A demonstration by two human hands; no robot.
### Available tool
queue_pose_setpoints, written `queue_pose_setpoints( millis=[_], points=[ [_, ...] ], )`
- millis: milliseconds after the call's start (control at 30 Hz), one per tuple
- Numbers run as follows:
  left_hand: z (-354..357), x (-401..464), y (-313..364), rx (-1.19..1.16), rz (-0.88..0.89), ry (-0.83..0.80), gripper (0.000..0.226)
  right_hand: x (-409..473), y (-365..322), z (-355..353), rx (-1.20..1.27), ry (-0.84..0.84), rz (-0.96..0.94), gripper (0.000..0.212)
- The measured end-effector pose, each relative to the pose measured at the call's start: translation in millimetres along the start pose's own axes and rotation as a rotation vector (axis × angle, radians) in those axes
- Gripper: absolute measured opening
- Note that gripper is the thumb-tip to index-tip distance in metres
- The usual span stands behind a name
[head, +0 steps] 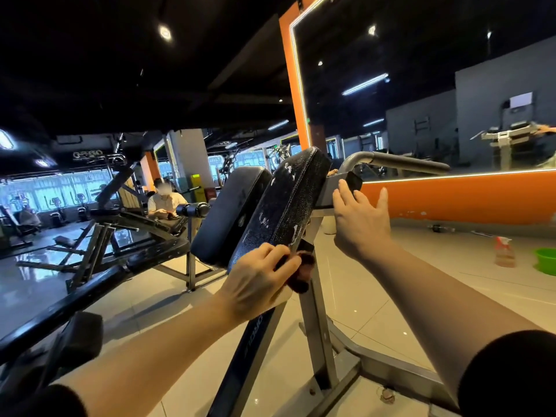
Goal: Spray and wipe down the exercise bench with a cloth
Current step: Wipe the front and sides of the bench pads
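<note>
The exercise bench (288, 203) stands just ahead on pale glossy floor tiles (376, 281), its two black padded cushions tilted up on a grey square-tube steel frame (319, 335). The nearer cushion has a pebbled vinyl skin, speckled with fine droplets and streaked with white foam patches; the farther pad (228, 212) is smoother and rounded at the corners.

The left hand (258, 281) is at the lower edge of the nearer cushion, fingers curled around a dark reddish-brown cloth (302, 273) — soft, bunched, a fold hanging below the knuckles beside the frame's upright. The right hand (361, 218) is flat against the grey bracket behind the cushion, fingers straight and spread, thumb out to the side, gripping nothing. Above it a round grey handle bar (400, 162) bends out to the right.

Well apart on the floor at right sit a clear spray bottle (504, 251) with a red-and-white trigger and, beside it, a green plastic basin (546, 260). Behind the bench — an orange wall panel (466, 197) edged with a light strip, framing a large mirror (406, 85). A seated person (165, 203) is at left among black machines.
</note>
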State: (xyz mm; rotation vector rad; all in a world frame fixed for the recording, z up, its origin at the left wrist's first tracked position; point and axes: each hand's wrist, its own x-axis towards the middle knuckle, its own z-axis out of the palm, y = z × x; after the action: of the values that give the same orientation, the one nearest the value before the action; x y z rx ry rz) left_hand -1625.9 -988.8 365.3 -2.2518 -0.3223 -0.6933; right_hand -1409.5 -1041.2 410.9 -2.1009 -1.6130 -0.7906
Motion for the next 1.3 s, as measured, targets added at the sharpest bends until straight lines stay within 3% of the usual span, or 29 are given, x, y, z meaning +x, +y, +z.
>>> queue_pose_setpoints(
  millis=[133,200,233,333,500,700,767,867,967,1133,1200,1300],
  points=[
    [-7.5,80.9,-19.6,-0.006,-0.206,0.241,0.050,1.7,1.8,5.0,-0.010,0.013,-0.017,0.070],
    [-7.5,117.5,-30.7,0.056,-0.334,0.247,0.053,1.9,2.9,6.7,-0.027,0.022,-0.018,0.071],
    [-4.1,129.0,-32.9,0.110,-0.349,0.171,0.049,1.9,3.4,7.3,-0.032,0.021,-0.019,0.072],
    [16.6,130.8,-26.6,0.212,-0.237,-0.115,0.051,1.8,5.1,8.2,-0.028,0.017,-0.022,0.073],
    [24.5,87.2,-14.8,0.191,-0.084,-0.077,0.028,1.1,9.9,11.5,-0.042,0.041,-0.041,0.074],
    [21.3,25.8,4.0,0.148,0.104,-0.170,0.022,0.7,7.6,14.8,-0.007,0.043,-0.038,0.074],
    [18.6,37.2,-2.0,0.158,0.065,-0.037,0.024,1.2,8.8,15.3,-0.002,0.040,-0.038,0.075],
    [16.5,80.9,-12.9,0.192,-0.140,0.106,0.033,3.1,12.7,18.1,-0.016,0.059,-0.041,0.075],
    [19.4,98.1,-15.1,0.234,-0.149,-0.022,0.035,3.8,16.6,19.7,-0.023,0.059,-0.038,0.076],
    [14.2,36.0,-5.5,0.169,0.001,-0.166,0.037,2.5,14.8,17.5,0.019,0.039,-0.025,0.076],
    [5.7,15.9,-2.0,0.096,0.038,-0.172,0.034,0.0,12.2,13.0,0.067,0.028,-0.023,0.076],
    [-9.5,8.3,-3.2,-0.130,-0.051,-0.086,0.033,-11.9,7.0,8.4,0.251,0.075,-0.051,0.068]
  ],
)
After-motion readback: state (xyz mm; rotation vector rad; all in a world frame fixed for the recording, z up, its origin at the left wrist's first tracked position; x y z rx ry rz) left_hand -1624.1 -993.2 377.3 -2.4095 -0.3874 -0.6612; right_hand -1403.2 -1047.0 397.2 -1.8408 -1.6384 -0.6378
